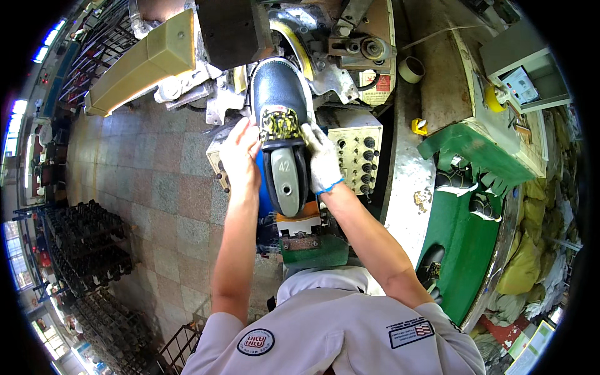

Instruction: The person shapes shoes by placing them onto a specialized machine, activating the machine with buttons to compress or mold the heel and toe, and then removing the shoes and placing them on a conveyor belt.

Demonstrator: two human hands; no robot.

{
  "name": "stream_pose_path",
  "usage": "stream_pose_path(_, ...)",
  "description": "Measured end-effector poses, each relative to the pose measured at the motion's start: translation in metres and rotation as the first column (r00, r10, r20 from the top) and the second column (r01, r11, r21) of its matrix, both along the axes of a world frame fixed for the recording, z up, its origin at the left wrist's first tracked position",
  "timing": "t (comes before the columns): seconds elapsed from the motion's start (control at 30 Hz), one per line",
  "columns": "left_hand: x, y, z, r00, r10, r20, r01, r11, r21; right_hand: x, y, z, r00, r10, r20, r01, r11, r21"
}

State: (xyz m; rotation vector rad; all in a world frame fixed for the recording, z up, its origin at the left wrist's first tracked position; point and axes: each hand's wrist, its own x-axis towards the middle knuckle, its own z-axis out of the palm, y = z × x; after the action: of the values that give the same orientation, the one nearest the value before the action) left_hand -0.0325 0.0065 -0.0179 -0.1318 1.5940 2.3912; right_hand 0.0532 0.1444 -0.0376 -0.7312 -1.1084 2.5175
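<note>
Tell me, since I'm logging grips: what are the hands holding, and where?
Both hold a dark shoe upper on its last: the bare left hand and gloved right hand grip its sides near the yellow-patterned band.

Both forearms come up from the lower edge, bare below short sleeves, angled inward so the hands end near each other. Left hand point(240, 153) bare, fingers extended upward, palm turned inward, pressing flat. Right hand point(322, 159) in a white glove with blue cuff, fingers curled inward, gripping from the opposite side.
</note>
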Motion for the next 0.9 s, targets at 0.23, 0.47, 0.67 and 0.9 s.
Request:
stream_pose_path(0.23,0.036,0.004,-0.001,0.89,-0.271,0.367,0.219,0.959,0.177,0.0,0.001,0.006,0.999,-0.027,0.032,0.019,0.974,0.226)
stream_pose_path(0.47,0.026,-0.002,0.004,0.884,-0.354,0.304,0.289,0.927,0.238,0.002,-0.02,0.009,0.99,-0.125,0.07,0.082,0.895,0.438)
stream_pose_path(0.67,0.026,0.002,0.005,0.889,-0.301,0.344,0.256,0.952,0.17,-0.005,-0.012,-0.001,0.999,-0.026,-0.029,0.034,0.94,0.341)
stream_pose_path(0.9,0.025,0.007,-0.02,0.911,-0.234,0.339,0.196,0.97,0.141,-0.005,-0.011,0.001,0.974,-0.161,0.158,0.066,0.874,0.481)
